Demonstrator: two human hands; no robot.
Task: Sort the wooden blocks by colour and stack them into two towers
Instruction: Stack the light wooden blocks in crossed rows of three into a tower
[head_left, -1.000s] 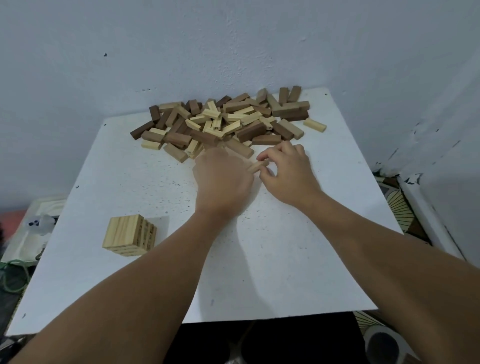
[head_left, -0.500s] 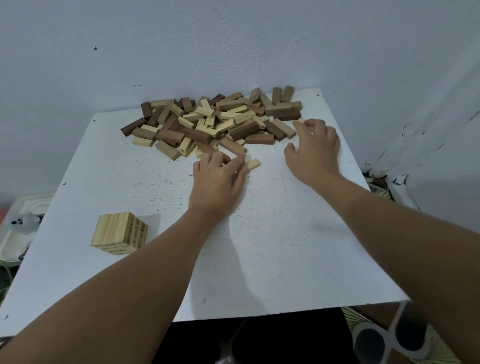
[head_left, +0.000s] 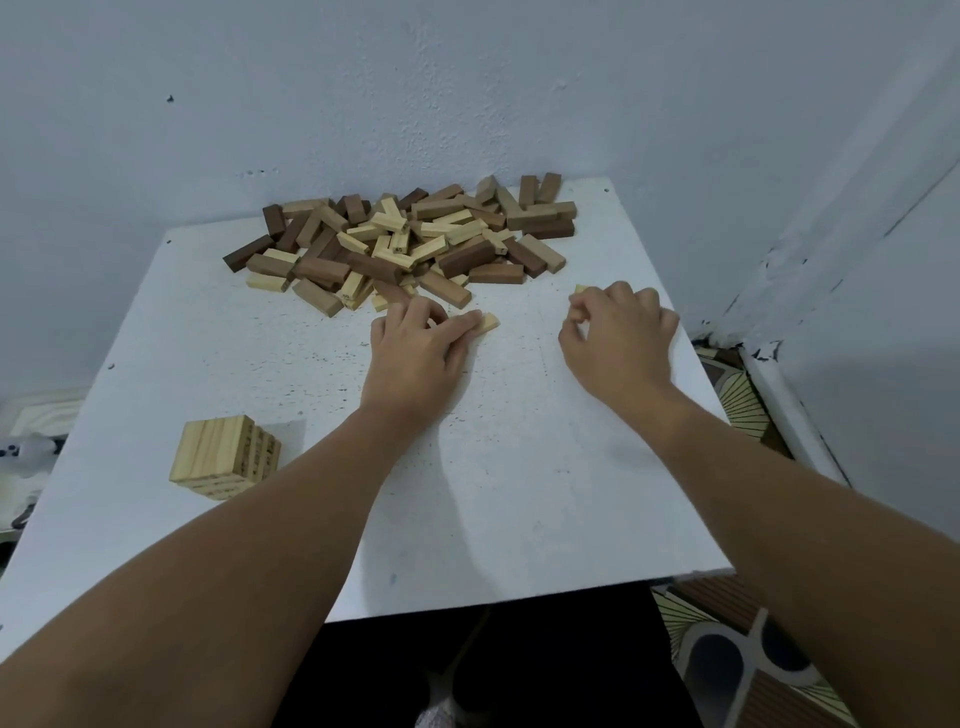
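Wooden blocks (head_left: 400, 244), light and dark mixed, lie in a loose pile at the far edge of the white desk (head_left: 519, 493), against the wall (head_left: 467, 78). We note a short tower of light blocks (head_left: 223, 457) standing near the desk's left edge, well apart from the pile; its layers look squared up.

Left hand (head_left: 415, 358): palm down on the desk just in front of the pile, fingers curled. We see a light block (head_left: 487, 324) held at its fingertips, one end sticking out to the right. The block lies low, at or just above the desk surface; we cannot tell which.

Right hand (head_left: 618, 343): to the right of the left hand, clear of it, near the desk's right edge. Its fingers are curled inward around a second light block (head_left: 580, 289), of which only a small end shows above the knuckles and a sliver between thumb and fingers. Most of that block is hidden by the hand.

Both forearms reach in from the near side. Patterned floor (head_left: 737, 670) shows to the right of the desk.
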